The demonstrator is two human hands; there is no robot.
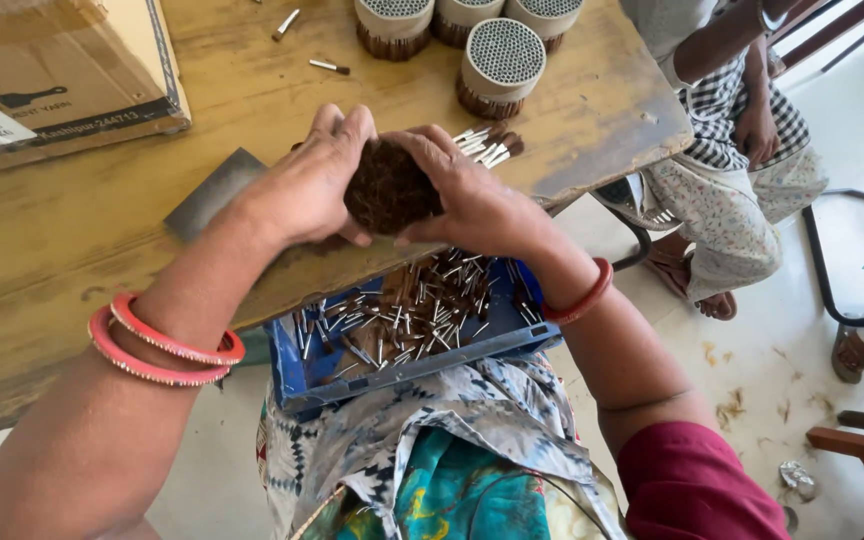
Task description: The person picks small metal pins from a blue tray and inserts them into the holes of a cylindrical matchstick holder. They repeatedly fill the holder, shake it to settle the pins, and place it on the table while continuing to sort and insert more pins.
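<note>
I have both hands cupped around a round brown bundle of sticks (389, 187), held just above the near edge of the wooden surface (82, 220): my left hand (314, 185) wraps its left side with fingers curled over the top, and my right hand (467, 195) presses in from the other side, thumb underneath. Below the bundle, on my lap, sits a blue tray (317, 385) full of loose short sticks with pale tips. To do this step well, I judge that I should keep even pressure from both palms so the bundle stays round and its ends level, and hold it over the tray so that anything slipping out falls there. A few pale-tipped sticks (487, 145) lie on the surface just beyond my right fingers. Farther back stand finished round bundles (500, 65) with pale flat tops, near a cardboard box (62, 70). A dark flat piece (214, 190) lies beside my left wrist; I cannot tell what it is. My palms hide most of the bundle, so I cannot see whether anything binds it, and the person seated to the right (727, 140) is cut off at the top.
</note>
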